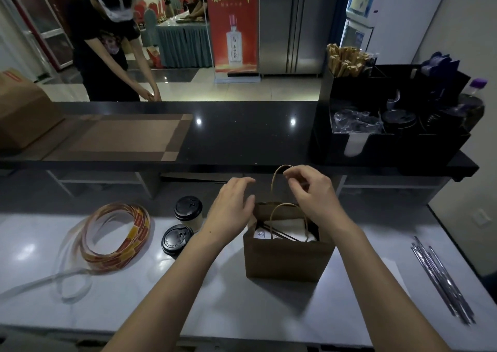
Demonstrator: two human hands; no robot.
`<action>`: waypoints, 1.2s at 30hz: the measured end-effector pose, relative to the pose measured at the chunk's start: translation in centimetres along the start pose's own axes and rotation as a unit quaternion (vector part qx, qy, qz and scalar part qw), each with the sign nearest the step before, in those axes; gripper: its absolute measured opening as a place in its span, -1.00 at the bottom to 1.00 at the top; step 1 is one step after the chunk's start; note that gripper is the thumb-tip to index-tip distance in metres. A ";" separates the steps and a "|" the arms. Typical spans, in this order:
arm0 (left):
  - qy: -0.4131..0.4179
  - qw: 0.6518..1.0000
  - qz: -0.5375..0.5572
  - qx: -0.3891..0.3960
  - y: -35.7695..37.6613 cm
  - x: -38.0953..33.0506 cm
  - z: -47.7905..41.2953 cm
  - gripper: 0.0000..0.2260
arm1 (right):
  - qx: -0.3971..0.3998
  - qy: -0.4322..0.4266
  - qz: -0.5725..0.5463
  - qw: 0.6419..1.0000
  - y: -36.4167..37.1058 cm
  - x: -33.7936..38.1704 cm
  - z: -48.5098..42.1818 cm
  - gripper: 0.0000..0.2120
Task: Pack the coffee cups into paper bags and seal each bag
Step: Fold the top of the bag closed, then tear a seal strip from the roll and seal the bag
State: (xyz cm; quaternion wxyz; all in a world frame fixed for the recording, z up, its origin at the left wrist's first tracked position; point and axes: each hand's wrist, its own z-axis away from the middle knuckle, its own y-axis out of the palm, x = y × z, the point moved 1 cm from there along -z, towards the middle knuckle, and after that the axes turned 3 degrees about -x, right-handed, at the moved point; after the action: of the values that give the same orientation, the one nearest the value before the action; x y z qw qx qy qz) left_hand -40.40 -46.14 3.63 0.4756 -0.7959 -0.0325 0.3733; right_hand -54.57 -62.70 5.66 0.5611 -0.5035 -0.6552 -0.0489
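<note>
Cups (188, 211) & tape roll (118, 236) block left of bag (285, 260); rt free till straws (441, 276).

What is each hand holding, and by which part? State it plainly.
The right hand pinches the far handle of the paper bag at its top. The left hand only touches the bag's upper left rim with relaxed fingers, gripping nothing.

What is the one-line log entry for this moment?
phase: bag open, unsealed | right hand: pinches far handle of paper bag | left hand: fingers relaxed at bag rim | lidded cups: two, left of bag | tape roll: untouched
</note>
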 end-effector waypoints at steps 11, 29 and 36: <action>0.029 0.999 0.030 -0.033 -5.8 6.3 -2.4 -0.71 | -0.009 -0.043 0.028 0.999 6.4 5.7 -3.4 -0.85; -0.115 0.993 -0.002 -0.037 -14.7 27.4 2.8 -0.72 | 0.123 -0.002 0.004 0.992 29.1 11.8 -3.2 -0.84; -0.137 0.990 -0.019 -0.041 -17.6 35.2 6.8 -0.80 | 0.180 0.006 0.012 0.984 37.4 14.0 -1.4 -0.83</action>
State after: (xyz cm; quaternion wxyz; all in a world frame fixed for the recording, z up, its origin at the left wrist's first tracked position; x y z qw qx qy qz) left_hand -13.98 -17.24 -4.34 0.4405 -0.7556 -0.1282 0.4676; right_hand -24.94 -36.86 -1.63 0.6474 -0.4014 -0.6438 0.0731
